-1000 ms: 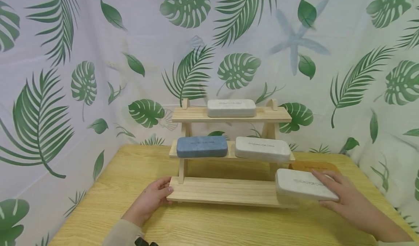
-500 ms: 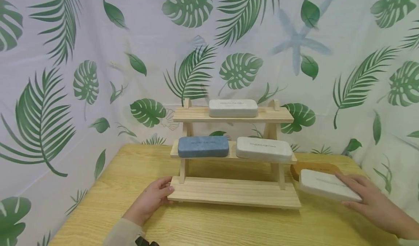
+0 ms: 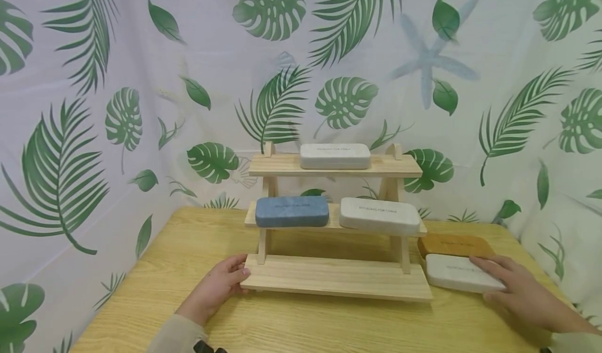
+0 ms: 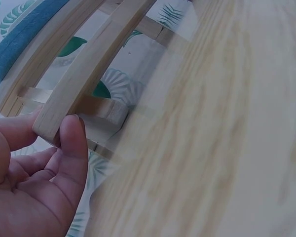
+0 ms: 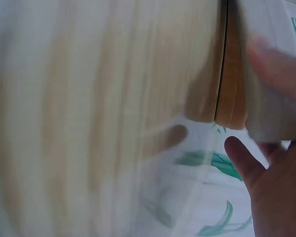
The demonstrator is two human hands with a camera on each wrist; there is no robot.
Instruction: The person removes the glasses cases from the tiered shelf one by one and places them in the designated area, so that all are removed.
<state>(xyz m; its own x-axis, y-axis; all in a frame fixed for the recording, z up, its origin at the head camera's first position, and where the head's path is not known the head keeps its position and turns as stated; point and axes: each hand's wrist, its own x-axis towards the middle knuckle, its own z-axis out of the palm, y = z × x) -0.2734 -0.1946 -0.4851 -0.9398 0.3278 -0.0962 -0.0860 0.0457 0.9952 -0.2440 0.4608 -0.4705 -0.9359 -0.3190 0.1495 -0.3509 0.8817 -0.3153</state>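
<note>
White case [image 3: 461, 274] left of right hand [image 3: 519, 293], in its grip.

A long white case [image 3: 456, 273] is held beside a three-step wooden stand [image 3: 336, 277], gripped at its left end.

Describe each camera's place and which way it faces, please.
Head: worn on head, looks forward and down at stand; left hand, right hand show.
Left wrist: worn there, faces the stand's held end; left hand shows.
Right wrist: worn there, faces the held white case; right hand shows.
Head and left wrist share the blue case.
</note>
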